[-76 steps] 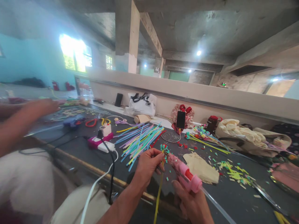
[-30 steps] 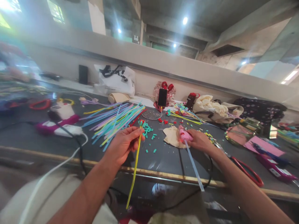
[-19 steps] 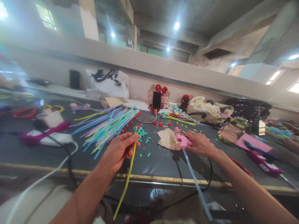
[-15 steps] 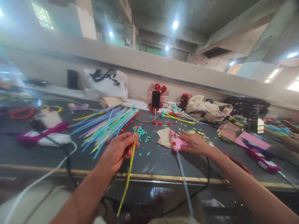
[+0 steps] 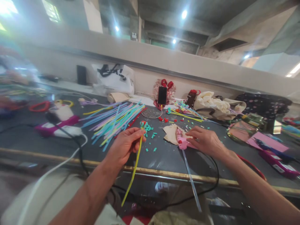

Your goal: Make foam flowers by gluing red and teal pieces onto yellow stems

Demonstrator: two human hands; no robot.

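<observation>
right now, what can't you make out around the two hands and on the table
All in the head view:
Pink glue gun: partly hidden by the right hand; whether they touch is unclear.
Yellow stem: gripped part covered by the left hand.
Red handle: the rest hidden behind the right forearm.
Far-left clutter: too blurred to identify.

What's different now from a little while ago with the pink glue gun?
The pink glue gun moved right, away from the little flower head, onto the beige cloth. The right hand seems to have let it go. The left hand still pinches the yellow stem.
</observation>
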